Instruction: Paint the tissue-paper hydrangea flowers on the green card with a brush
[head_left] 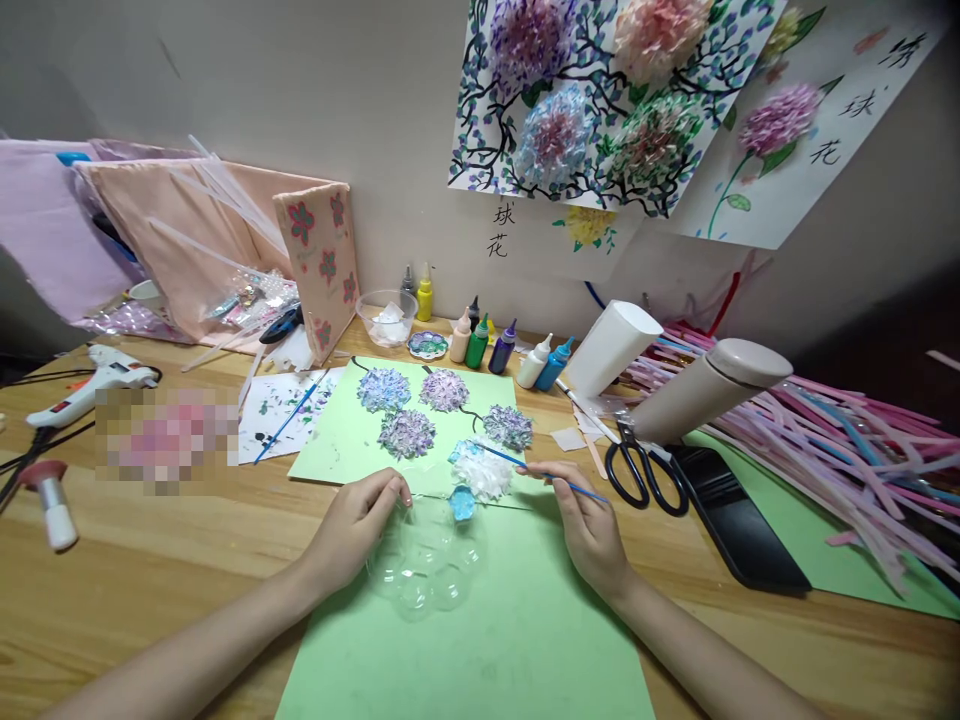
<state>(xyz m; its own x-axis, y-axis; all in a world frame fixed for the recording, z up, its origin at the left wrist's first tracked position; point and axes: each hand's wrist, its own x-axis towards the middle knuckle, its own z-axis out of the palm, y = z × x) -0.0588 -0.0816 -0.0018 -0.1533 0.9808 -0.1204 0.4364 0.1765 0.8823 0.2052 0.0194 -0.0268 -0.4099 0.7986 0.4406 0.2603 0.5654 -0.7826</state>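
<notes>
A thin blue paintbrush (566, 482) is pinched in my right hand (589, 525), its tip over a white paper flower (484, 472) with light blue on its left side. Closed at the edge of a clear plastic paint palette (427, 575), my left hand (360, 525) grips its upper left rim. Light blue paint (462, 503) fills one well near the flower. Both the flower and the palette are over a green sheet (465, 660). Behind them, several finished-looking purple and blue paper flowers (406, 433) sit on another green sheet (330, 440).
Paint bottles (502, 347) line the wall beside a clear bowl (386, 318). To the right are black-handled scissors (646, 475), a phone (739, 520), a tumbler (709, 390) and pipe cleaners (840, 450). A glue gun (94, 385) with cords lies at left, near a paint-spotted paper (262, 410).
</notes>
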